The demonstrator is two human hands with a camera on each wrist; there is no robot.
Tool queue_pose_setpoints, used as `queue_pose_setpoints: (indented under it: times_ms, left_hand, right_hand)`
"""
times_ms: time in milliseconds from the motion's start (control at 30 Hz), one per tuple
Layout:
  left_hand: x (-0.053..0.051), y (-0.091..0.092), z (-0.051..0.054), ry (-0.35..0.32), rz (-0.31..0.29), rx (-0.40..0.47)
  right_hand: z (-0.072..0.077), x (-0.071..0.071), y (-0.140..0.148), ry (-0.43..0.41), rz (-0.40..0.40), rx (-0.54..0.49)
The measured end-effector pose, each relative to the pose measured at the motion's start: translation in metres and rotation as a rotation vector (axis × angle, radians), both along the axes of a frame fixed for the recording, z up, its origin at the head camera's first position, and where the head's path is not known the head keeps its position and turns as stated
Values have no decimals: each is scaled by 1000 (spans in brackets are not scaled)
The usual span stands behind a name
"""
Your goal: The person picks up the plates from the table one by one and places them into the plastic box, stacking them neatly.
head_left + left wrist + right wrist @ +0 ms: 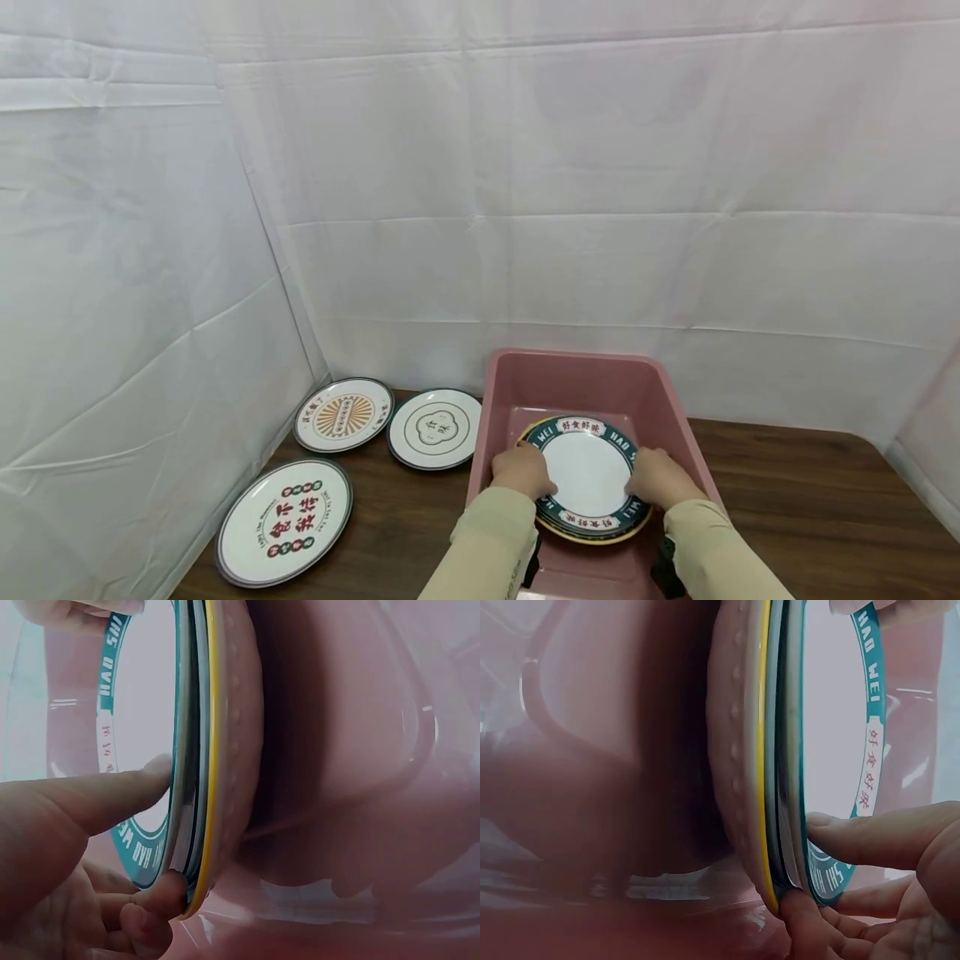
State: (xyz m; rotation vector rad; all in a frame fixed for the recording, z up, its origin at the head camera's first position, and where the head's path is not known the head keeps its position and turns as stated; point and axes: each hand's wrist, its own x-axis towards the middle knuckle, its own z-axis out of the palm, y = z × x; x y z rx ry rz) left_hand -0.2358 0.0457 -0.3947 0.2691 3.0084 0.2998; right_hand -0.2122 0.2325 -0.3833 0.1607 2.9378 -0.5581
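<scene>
A white plate with a green lettered rim [587, 475] tops a stack inside a pink plastic tub [675, 425]. My left hand [523, 471] grips its left edge, thumb on the upper face and fingers at the rim. On the opposite edge, my right hand [663, 477] holds it the same way. Both wrist views show more plate edges close under it, and below them a yellow-rimmed plate [214, 750] over a pale bumpy rim [731, 735]. Fingertips reach the yellow edge; how many plates they grip I cannot tell.
Left of the tub, a plate with red characters [288, 525], one with an orange sunburst [343, 415] and one with a cloud-shaped emblem [435, 429] lie on the dark wooden table [810, 500]. White cloth [600, 208] hangs behind and at the sides.
</scene>
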Motion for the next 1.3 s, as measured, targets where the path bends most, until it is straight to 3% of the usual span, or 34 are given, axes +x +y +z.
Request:
queue_pose_setpoints:
  times_ms: [200,600,1033,1300]
  left_hand:
    - [3,-1,5,-48,4,-16]
    - [2,1,2,-36,24,-44]
    - [2,2,2,-16,-6,-39]
    - [3,1,4,-25,19,-39]
  right_hand:
    - [1,1,-1,-1,16,51]
    - [-1,-2,-2,2,-7,82]
    - [-2,-5,-3,-25,-41,31]
    - [0,-3,-4,-10,-49,11]
